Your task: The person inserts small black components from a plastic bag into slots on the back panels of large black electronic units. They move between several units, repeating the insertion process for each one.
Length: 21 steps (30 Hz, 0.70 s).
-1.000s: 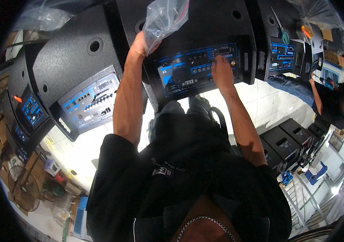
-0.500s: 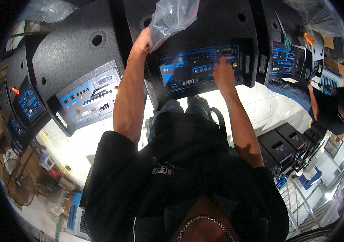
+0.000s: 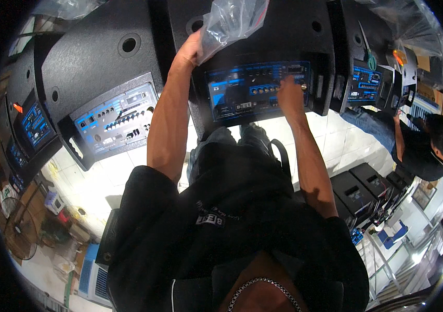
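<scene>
A clear plastic bag [image 3: 232, 26] is in my left hand [image 3: 190, 49], whose fingers close on its lower left edge. Bag and hand are over a large black speaker cabinet [image 3: 278, 39], just above its control panel. My right hand [image 3: 290, 98] is at the right part of that black and blue control panel [image 3: 237, 91], by the row of small knobs. Its fingers are curled together against the panel; what lies between them, if anything, is hidden.
To the left, another speaker has a silver panel [image 3: 117, 120]. Green-handled scissors [image 3: 371, 60] and an orange-handled tool [image 3: 399, 57] lie on speakers at right. A co-worker [image 3: 432, 145] crouches at far right, near black boxes [image 3: 354, 190]. A fan [image 3: 17, 229] stands lower left.
My hands keep nearly the same places at the bag and the panel, with the right fingers shifting slightly. The co-worker at right has turned and bent the head.
</scene>
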### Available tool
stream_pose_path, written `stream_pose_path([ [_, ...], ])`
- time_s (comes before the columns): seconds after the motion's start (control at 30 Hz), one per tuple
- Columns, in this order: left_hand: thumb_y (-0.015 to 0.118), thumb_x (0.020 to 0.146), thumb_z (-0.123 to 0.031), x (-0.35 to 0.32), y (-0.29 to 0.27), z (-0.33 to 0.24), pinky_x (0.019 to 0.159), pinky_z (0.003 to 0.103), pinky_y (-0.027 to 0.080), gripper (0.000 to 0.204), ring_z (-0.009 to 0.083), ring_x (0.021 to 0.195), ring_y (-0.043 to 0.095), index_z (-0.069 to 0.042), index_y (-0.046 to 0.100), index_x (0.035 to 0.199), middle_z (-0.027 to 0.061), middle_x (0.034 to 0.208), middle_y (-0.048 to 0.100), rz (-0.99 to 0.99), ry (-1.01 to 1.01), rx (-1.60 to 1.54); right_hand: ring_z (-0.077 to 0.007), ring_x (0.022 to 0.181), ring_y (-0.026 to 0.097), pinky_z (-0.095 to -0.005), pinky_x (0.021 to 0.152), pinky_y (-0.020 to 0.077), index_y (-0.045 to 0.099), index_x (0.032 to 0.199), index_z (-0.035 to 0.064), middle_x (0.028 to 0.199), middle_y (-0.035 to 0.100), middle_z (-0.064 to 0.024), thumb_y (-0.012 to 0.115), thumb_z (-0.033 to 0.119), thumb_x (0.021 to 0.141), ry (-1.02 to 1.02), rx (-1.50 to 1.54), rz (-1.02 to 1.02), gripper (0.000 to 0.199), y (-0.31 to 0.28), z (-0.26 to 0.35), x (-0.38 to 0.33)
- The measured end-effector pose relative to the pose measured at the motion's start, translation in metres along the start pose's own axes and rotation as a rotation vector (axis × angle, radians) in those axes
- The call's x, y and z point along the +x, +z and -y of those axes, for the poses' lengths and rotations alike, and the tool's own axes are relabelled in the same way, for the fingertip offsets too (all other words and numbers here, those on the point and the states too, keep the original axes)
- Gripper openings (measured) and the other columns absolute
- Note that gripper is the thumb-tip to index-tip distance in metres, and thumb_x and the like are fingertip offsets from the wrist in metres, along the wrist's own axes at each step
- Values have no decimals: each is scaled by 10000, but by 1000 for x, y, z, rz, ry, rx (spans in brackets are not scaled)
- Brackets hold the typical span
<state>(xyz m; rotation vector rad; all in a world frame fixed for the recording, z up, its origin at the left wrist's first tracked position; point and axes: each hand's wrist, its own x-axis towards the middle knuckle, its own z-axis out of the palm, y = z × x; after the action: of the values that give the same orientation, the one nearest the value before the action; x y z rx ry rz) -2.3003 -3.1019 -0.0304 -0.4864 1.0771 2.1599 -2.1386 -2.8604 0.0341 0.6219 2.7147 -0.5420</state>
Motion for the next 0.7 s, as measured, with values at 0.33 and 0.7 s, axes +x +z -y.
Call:
stream_pose_path([
  [0.33, 606, 848, -338, -8, 5, -5, 723, 272, 541, 385, 146, 829, 645, -5, 628, 1039, 88, 940, 661, 32, 23, 54, -410, 884, 620, -457, 762, 496, 504, 1029, -70, 896, 611, -308, 552, 46, 816, 16, -33, 21, 247, -5, 0, 5],
  [0.7, 614, 848, -302, -6, 3, -2, 737, 264, 542, 372, 150, 843, 644, -16, 607, 1087, 88, 975, 653, 72, 50, 5, -408, 880, 623, -435, 783, 500, 522, 1014, -81, 908, 618, -293, 591, 23, 767, -25, -127, 13, 277, -5, 4, 11],
])
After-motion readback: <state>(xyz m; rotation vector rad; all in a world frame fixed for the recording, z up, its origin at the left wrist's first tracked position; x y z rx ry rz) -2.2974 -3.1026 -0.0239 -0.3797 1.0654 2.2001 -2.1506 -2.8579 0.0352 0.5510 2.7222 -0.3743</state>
